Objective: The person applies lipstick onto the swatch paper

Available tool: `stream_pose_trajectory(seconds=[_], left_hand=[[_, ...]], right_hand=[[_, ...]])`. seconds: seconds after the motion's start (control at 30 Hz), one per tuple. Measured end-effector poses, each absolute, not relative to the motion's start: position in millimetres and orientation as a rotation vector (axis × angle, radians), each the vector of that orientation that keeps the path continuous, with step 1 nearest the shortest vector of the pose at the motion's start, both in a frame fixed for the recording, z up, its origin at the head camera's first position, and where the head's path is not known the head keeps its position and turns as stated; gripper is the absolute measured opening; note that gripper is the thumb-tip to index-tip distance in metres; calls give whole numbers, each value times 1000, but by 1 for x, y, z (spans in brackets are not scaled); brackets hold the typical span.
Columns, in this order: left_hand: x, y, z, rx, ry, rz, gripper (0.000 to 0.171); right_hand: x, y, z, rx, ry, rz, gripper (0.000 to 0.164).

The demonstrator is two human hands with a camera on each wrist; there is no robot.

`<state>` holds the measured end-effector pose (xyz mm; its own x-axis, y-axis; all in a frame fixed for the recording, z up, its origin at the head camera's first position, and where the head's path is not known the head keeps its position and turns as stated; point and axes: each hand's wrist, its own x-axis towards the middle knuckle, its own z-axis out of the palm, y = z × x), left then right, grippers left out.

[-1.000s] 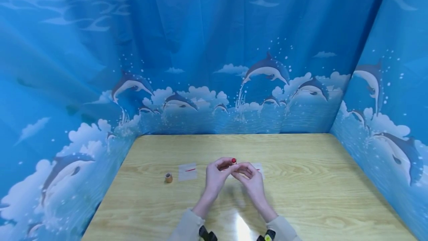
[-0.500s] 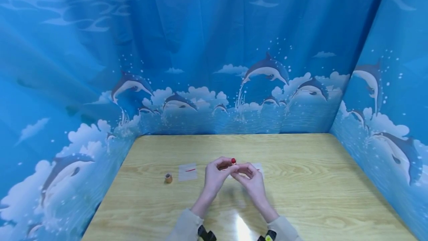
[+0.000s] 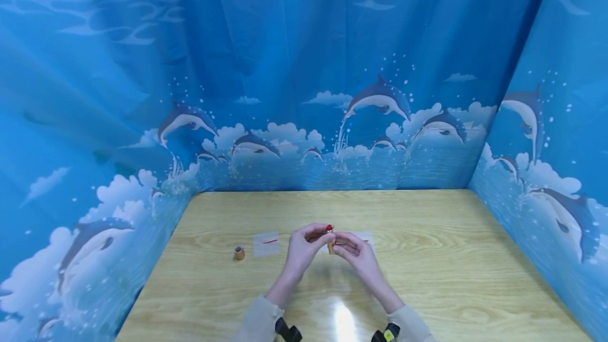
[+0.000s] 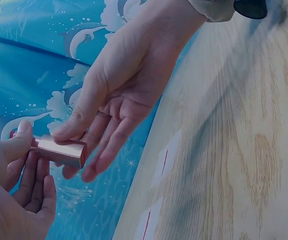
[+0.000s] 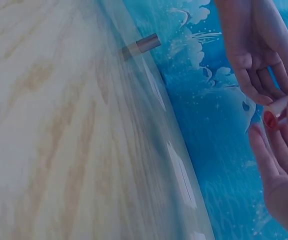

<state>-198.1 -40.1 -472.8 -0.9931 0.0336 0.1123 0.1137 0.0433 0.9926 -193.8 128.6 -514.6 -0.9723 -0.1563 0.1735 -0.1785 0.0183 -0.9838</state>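
Observation:
A lipstick with a red tip and a shiny gold body (image 3: 331, 247) is held up between both hands over the middle of the table. My left hand (image 3: 302, 249) pinches it near the red end, thumb against the upper part. Lower down, the fingers and thumb of my right hand (image 3: 359, 257) pinch the gold body. In the left wrist view the lipstick (image 4: 60, 151) lies between the two hands, its red end mostly covered by the left thumb. The right wrist view shows the reddish base end of the lipstick (image 5: 270, 119).
On the wooden table (image 3: 427, 268), a small brownish cap (image 3: 239, 253) stands upright at the left. A white paper with a red line (image 3: 266, 244) lies beside it. Another such paper (image 3: 364, 237) is partly hidden behind the right hand. Blue dolphin-print curtains (image 3: 304, 67) surround the table.
The hands have drawn slightly apart and the lipstick has shifted a little left. Its gold body, hidden behind the fingers before, now shows between them.

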Motion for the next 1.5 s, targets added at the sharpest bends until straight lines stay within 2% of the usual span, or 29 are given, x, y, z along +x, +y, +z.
stream_pose_trajectory(seconds=[0.17,0.53,0.73,0.93,1.2,1.5], left_hand=[[-194,-40,-464,-183,-2294,-2097,26],[-201,-38,-475,-185,-2281,-2062,26],[-202,-36,-474,-169,-2266,-2063,21],[-203,-36,-474,-195,-2267,-2073,25],[-203,-37,-473,-203,-2298,-2116,30],[-203,-37,-471,-188,-2334,-2103,31]], right_hand=[[-195,136,-510,433,-2342,2150,42],[-193,130,-510,278,-2248,2116,27],[-192,125,-510,198,-2177,2129,30],[-193,131,-514,326,-2233,2192,42],[-196,145,-521,710,-2275,2349,47],[-196,146,-519,576,-2273,2326,41]])
